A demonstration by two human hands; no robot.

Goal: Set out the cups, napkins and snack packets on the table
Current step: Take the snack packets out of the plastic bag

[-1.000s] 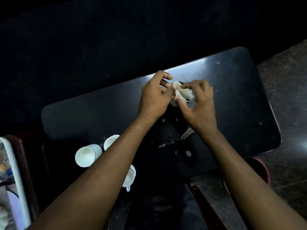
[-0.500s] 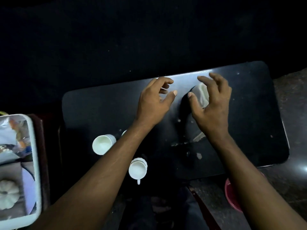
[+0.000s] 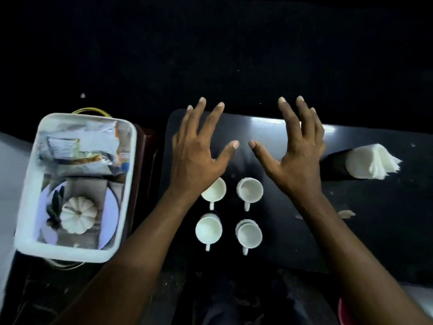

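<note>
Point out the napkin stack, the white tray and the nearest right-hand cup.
napkin stack (image 3: 370, 164): head view, middle of top sheet.
white tray (image 3: 31, 184): head view, its left rim.
nearest right-hand cup (image 3: 249, 235): head view, inside its bowl.

Glossy table (image 3: 365, 207), paper napkins (image 3: 372, 164)

A dim domestic sitting area is suggested by a black table (image 3: 375, 219) set with four cups (image 3: 249, 190) and napkins (image 3: 372, 164), with a tray (image 3: 63, 254) of packets (image 3: 77, 148) beside it.
</note>
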